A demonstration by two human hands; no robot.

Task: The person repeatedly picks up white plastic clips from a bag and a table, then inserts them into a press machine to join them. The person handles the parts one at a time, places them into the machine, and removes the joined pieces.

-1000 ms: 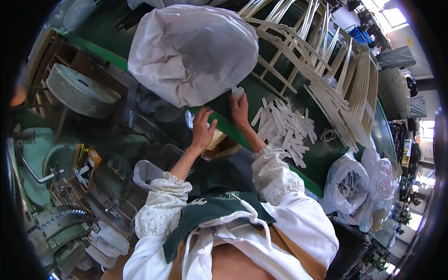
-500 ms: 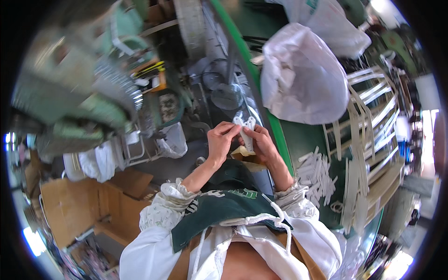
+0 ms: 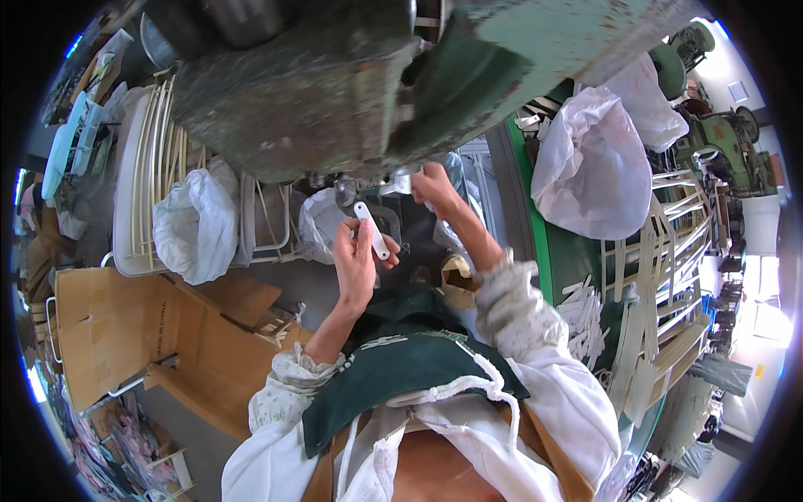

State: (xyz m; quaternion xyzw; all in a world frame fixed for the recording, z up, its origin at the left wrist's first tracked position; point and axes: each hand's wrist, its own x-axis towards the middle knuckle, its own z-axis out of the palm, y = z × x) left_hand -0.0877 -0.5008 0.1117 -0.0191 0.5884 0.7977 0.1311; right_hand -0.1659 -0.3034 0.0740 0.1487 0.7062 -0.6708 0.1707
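My left hand (image 3: 355,263) is closed around a flat white strip (image 3: 372,231) with rounded ends and a small hole near each end. The strip tilts across the fingers, below the underside of a large green machine (image 3: 309,117) with worn paint. My right hand (image 3: 437,192) is up at a shiny metal part (image 3: 400,182) under the machine. Its fingers are curled closed; a bit of white shows beneath them, but what they hold is mostly hidden. Under the right forearm sits an open brown paper bag (image 3: 458,274).
At the right, a green bench (image 3: 544,243) bears a white sack (image 3: 595,163), a pile of white strips (image 3: 584,322) and stacked pale slatted frames (image 3: 661,276). To the left are an open cardboard box (image 3: 117,335) and a white plastic bag (image 3: 196,226). The machine hangs low over both hands.
My hands were together over several fanned white strips; now they are apart, the right one raised to the metal part. My view has turned, bringing the green machine in front of me.
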